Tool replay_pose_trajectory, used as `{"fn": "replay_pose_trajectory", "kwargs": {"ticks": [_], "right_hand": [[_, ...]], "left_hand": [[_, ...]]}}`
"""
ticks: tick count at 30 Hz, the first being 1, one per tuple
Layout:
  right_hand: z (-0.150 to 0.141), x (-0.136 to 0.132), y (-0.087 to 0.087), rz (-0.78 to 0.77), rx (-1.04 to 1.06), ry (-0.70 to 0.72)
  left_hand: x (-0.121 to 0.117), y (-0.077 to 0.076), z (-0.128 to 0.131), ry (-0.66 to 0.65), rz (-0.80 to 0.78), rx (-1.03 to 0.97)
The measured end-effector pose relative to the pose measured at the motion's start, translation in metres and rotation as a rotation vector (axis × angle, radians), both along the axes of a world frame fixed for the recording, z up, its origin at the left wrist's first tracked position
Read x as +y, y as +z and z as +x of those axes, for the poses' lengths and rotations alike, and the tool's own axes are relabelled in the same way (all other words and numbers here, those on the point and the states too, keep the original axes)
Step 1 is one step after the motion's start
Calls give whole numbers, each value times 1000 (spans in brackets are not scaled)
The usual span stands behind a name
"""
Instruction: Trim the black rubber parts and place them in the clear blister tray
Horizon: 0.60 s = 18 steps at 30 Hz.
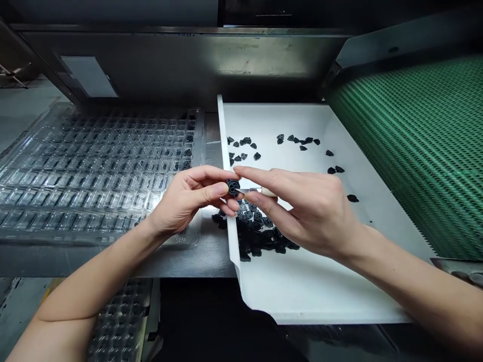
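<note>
My left hand (188, 198) pinches a small round black part (233, 187) between thumb and fingers, over the left wall of a white tray (320, 286). My right hand (305, 208) reaches in from the right, its forefinger stretched to the same part and touching it, its other fingers curled above a heap of black parts (258, 234) in the tray. Whether the right hand holds anything of its own is hidden. More loose black parts (298, 141) lie scattered toward the tray's far side.
A clear plastic pocket tray (94, 171) lies on the metal bench at left, with a few black parts in its right-hand pockets (186, 151). A green mesh conveyor belt (422, 146) slopes down at right. Another clear tray (121, 322) sits below the bench edge.
</note>
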State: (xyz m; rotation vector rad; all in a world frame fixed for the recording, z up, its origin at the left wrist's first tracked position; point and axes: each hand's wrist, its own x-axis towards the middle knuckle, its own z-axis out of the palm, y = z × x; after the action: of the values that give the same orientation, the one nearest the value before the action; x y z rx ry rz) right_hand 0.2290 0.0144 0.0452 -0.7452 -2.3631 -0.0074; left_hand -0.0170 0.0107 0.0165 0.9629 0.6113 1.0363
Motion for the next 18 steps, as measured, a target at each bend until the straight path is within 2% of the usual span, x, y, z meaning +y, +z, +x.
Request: {"fn": "replay_pose_trajectory", "kwargs": {"ticks": [18], "right_hand": [[2,-2,3,-18,-9,-1]], "left_hand": [[-2,1,-1,8,-1,28]]}}
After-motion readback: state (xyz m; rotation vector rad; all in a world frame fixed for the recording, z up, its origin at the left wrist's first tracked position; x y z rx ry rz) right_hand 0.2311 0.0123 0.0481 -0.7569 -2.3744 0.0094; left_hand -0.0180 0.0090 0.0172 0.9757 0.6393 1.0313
